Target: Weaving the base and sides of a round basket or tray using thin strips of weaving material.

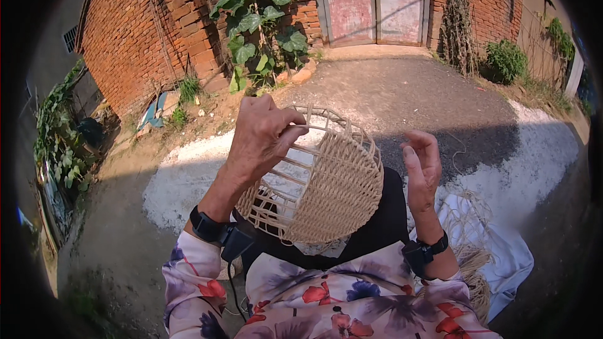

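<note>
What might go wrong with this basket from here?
Only the left hand grips the woven basket, while the right hand is open and clear of it, so it might twist. The bare ribs on its left side could bend if pulled hard. The loose strands partly on the white cloth look tangled and may snag.

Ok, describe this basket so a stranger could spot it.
From the double door, look down to the dark trousers. Over them, the left hand pinches a strand of the round, tan basket. Unlike the loose strands at right, it's shaped: closely woven right, open-ribbed left.
</note>
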A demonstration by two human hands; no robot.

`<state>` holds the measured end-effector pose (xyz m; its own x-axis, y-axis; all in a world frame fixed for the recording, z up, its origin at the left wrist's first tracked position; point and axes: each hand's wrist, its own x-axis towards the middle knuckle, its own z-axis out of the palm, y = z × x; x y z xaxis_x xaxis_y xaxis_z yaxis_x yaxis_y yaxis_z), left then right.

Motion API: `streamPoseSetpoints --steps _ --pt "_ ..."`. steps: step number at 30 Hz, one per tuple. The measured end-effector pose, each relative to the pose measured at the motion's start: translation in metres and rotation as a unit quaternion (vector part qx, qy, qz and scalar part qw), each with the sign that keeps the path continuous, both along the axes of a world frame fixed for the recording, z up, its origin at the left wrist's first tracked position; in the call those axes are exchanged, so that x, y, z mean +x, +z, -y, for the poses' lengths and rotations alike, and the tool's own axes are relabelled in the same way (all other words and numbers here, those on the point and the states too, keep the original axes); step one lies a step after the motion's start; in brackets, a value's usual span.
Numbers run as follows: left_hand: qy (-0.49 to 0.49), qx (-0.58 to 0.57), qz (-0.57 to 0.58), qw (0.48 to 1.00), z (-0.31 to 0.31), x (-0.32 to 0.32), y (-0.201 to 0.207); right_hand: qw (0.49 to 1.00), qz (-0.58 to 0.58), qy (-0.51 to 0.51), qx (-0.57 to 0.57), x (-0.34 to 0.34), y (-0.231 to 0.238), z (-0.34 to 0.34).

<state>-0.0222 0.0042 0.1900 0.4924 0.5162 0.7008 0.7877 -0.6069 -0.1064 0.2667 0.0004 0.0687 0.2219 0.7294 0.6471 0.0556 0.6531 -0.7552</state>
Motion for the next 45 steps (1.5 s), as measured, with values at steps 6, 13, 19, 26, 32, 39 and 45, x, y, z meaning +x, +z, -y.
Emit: streamPoseSetpoints --steps 6,13,19,26,32,39,45 --pt "-0.070 -0.234 0.637 0.731 -0.002 -0.070 -0.070 0.977 -0.046 0.075 -0.196 0.009 -0.064 0.001" --pt "-0.032 -0.181 0.804 0.565 0.035 -0.047 -0.188 0.938 -0.155 0.223 -0.215 -0.014 -0.077 -0.027" --pt "0.103 -0.307 0.746 0.582 0.090 -0.050 -0.210 0.889 -0.065 0.255 -0.374 -0.011 -0.098 -0.081" --pt "0.212 -0.340 0.549 0.734 0.123 -0.080 -0.243 0.844 0.068 0.279 -0.453 -0.028 -0.100 -0.115" --pt "0.244 -0.348 0.463 0.778 0.128 -0.065 -0.227 0.919 0.243 0.136 -0.277 -0.027 -0.098 -0.120" --pt "0.256 -0.119 0.255 0.925 0.098 -0.057 -0.194 0.921 0.348 0.147 -0.094 -0.098 -0.025 -0.007" --pt "0.229 -0.080 0.201 0.949 0.076 -0.060 -0.184 0.915 0.329 0.217 -0.087 -0.129 -0.059 0.002"
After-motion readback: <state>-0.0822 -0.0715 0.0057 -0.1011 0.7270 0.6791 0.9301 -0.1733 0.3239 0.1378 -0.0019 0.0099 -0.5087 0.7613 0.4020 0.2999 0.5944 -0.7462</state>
